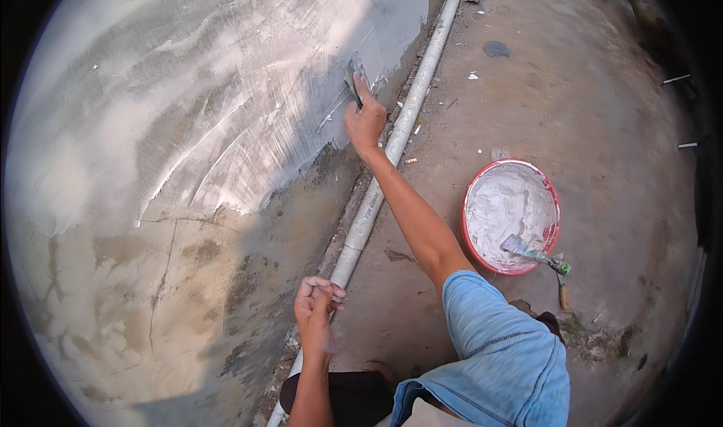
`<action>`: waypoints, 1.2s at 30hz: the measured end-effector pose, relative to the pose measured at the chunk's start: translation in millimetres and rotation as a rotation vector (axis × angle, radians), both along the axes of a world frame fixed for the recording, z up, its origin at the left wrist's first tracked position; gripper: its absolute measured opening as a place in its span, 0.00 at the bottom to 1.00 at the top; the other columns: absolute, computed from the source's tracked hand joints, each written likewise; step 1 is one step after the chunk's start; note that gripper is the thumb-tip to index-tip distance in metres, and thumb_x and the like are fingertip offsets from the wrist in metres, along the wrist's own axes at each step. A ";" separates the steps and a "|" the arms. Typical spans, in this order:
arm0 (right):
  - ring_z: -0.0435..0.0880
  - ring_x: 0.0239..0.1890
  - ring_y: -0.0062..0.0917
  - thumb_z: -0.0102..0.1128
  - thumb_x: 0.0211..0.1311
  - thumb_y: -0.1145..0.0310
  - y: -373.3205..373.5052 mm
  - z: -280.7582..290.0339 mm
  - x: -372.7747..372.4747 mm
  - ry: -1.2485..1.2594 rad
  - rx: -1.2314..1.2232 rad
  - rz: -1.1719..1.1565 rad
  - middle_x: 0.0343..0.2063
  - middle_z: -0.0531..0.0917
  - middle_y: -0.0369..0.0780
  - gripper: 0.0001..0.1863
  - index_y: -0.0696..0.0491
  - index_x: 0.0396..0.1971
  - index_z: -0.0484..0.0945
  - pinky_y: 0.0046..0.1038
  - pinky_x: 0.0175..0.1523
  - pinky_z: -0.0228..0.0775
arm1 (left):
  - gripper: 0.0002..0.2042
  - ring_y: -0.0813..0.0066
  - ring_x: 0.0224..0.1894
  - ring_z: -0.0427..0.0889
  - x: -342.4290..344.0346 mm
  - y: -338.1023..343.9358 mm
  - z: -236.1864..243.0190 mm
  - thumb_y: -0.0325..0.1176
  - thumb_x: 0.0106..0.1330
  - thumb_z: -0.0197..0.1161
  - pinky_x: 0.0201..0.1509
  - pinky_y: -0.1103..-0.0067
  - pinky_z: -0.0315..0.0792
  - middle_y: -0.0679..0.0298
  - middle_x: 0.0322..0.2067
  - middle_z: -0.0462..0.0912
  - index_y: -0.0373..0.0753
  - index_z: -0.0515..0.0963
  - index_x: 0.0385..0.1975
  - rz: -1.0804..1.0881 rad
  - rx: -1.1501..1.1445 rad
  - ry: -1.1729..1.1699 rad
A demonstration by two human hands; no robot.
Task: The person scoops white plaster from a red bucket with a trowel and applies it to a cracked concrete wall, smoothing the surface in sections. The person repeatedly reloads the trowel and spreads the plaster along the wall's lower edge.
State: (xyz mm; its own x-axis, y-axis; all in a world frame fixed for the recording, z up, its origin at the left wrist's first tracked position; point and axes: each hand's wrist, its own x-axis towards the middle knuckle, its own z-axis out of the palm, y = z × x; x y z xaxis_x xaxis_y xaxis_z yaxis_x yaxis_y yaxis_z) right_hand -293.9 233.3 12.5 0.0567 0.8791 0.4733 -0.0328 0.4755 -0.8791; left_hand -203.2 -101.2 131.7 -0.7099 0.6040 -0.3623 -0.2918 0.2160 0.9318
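Note:
My right hand (367, 123) reaches up to the wall (120, 291) and grips a putty knife (354, 74), its index finger stretched along the tool. The blade lies against the shaded upper part of the wall, where pale plaster (226, 144) spreads in curved strokes with raised ridges. Below a ragged edge the wall is bare, tan and cracked. My left hand (316, 306) hangs lower down, beside the pipe, with its fingers curled in and nothing seen in them. White smears show on its fingers.
A white pipe (369, 208) runs along the wall's foot. On the concrete ground to the right stands a red-rimmed basin (559, 224) of white plaster (501, 208), with a smeared scraper (531, 252) across its rim. A wooden-handled tool (563, 297) lies beside it. A flat grey piece (495, 49) lies farther off.

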 end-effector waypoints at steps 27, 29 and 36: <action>0.85 0.32 0.21 0.52 0.55 0.79 -38.0 -4.5 70.1 0.074 -0.360 0.448 0.34 0.88 0.44 0.19 0.58 0.46 0.83 0.25 0.41 0.74 | 0.03 0.80 0.33 0.76 10.0 24.8 -15.6 0.30 0.67 0.56 0.36 0.81 0.69 0.66 0.29 0.78 0.43 0.70 0.37 -0.067 -0.114 -0.019; 0.80 0.29 0.18 0.53 0.56 0.77 54.1 -39.1 56.9 0.271 -0.364 0.319 0.29 0.87 0.38 0.17 0.61 0.45 0.83 0.24 0.38 0.71 | 0.03 0.80 0.33 0.76 7.3 19.5 -14.5 0.30 0.67 0.56 0.35 0.82 0.69 0.66 0.29 0.78 0.42 0.71 0.36 -0.039 -0.121 -0.010; 0.85 0.39 0.26 0.54 0.54 0.77 78.1 -71.0 15.6 0.183 -0.610 0.179 0.36 0.88 0.44 0.24 0.56 0.53 0.81 0.24 0.49 0.72 | 0.02 0.81 0.33 0.76 -8.3 -3.0 -13.8 0.29 0.69 0.54 0.36 0.82 0.69 0.65 0.30 0.80 0.40 0.72 0.37 0.021 -0.114 0.016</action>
